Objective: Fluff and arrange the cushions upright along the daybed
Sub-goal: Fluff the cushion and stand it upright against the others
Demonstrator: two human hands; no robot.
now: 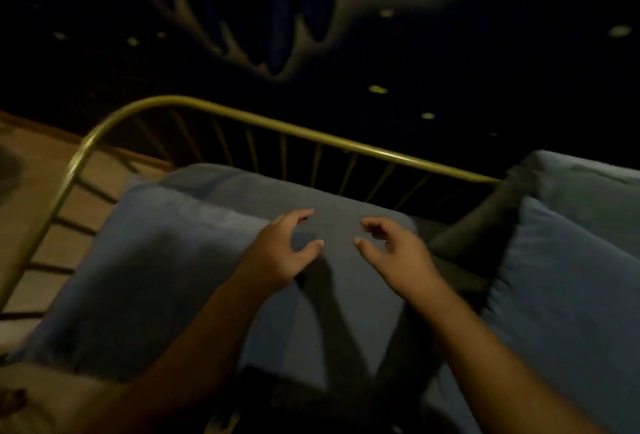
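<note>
Hovering open hands, soft blue cushion

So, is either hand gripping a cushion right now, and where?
Nothing is held. The left hand and right hand hover open over the big blue cushion, fingers curled but closed on no fabric.

A single head-worn wide-angle view looks forward and down, close over a blue cushion and the daybed's brass rail, facing a dark wall.
</note>
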